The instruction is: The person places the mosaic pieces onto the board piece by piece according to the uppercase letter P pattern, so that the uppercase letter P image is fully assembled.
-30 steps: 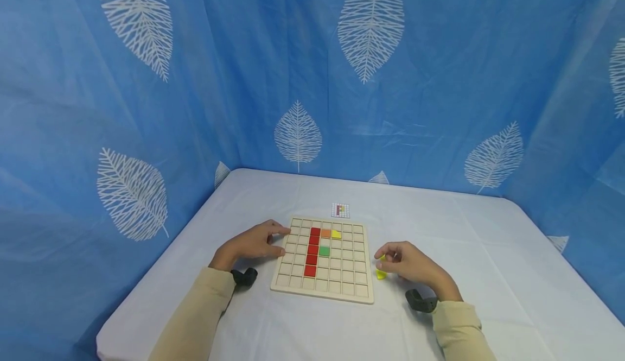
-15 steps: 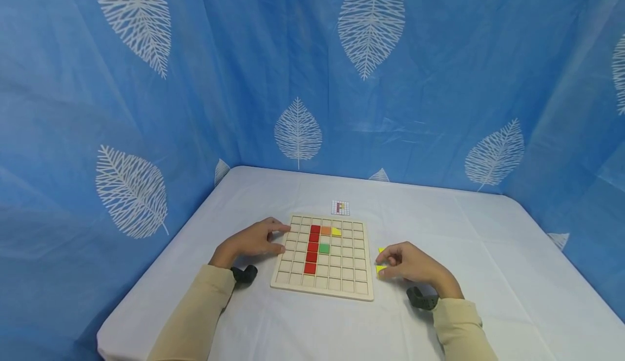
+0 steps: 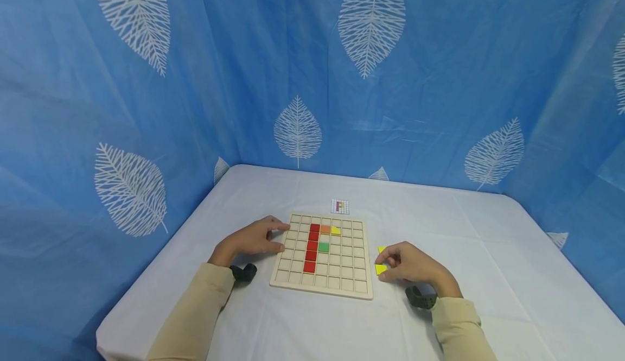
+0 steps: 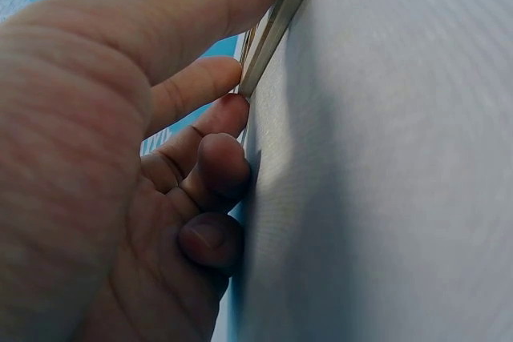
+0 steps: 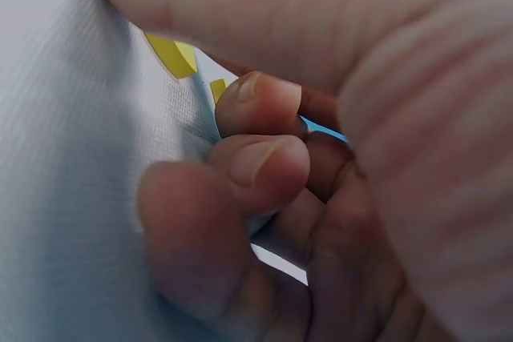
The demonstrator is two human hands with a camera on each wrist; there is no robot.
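On the white table lies a square wooden grid board. It bears a column of several red tiles, an orange tile, a yellow piece with a cut corner and a green tile. My left hand touches the board's left edge with thumb and index finger, its other fingers loosely bent. Right of the board, my right hand pinches a yellow tile between thumb and index finger, low at the cloth. Another yellow piece shows just beyond the index finger, partly hidden.
Behind the board lies a small pattern card printed with a coloured grid. Blue curtains with white leaf prints enclose the table's back and sides. Dark bands sit on both wrists.
Beside the board, the right thumb and index finger have shifted slightly around the yellow tile, so more of both yellow pieces shows. The left hand stays at the board's edge.
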